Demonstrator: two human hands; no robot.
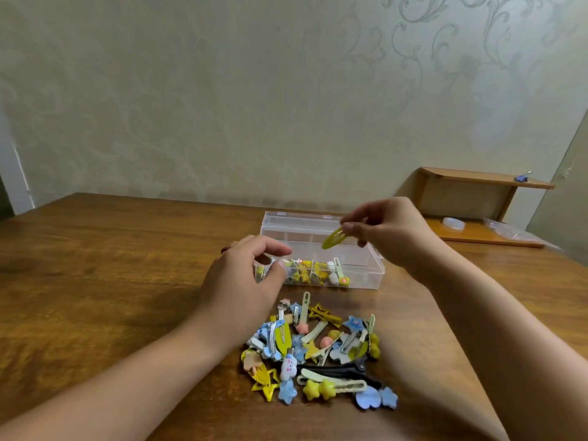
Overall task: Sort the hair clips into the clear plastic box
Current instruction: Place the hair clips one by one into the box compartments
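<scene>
A clear plastic box (366,268) stands open on the wooden table, lid tipped back, with several yellow and white clips along its near side. My right hand (386,230) hovers over the box and pinches a yellow oval snap clip (334,238) between thumb and fingers. My left hand (245,275) rests at the box's left front corner, thumb and forefinger curled close together; whether it holds something small I cannot tell. A pile of hair clips (318,348) in blue, yellow, white and black lies on the table in front of the box.
The wooden table (95,265) reaches to the papered wall behind. At the right stands a low wooden shelf (483,179) with a blue clip on top, a small white round thing and a clear plastic bag (509,232) beneath.
</scene>
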